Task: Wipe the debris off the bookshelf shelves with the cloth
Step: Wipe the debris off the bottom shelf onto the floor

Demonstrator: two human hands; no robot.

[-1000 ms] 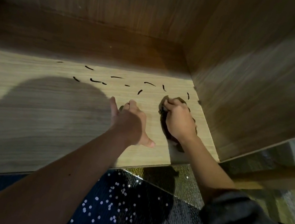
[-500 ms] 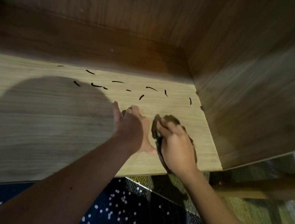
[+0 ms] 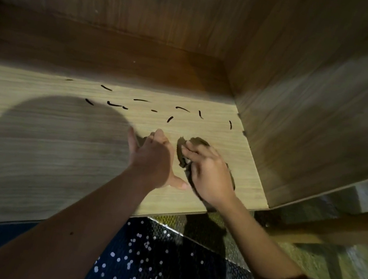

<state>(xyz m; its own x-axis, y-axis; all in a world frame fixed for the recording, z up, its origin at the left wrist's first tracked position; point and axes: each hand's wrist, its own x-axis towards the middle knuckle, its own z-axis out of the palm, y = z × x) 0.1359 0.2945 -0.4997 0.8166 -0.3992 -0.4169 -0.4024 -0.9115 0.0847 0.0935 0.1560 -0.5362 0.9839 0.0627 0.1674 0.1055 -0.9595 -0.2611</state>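
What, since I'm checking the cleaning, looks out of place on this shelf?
Thin dark debris pieces lie scattered across the shelf toward its back, unswept, beyond both hands. The right hand holds the cloth just in front of them; the left hand is open beside it.

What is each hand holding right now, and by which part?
The right hand grips the crumpled dark brown cloth from above, fingers curled over its middle, against the light wooden shelf. The left hand holds nothing, fingers straight.

debris [image 3: 140, 100] behind hands on shelf [image 3: 31, 137] | cloth [image 3: 198, 142] under right hand [image 3: 211, 171] | left hand [image 3: 153, 158] beside
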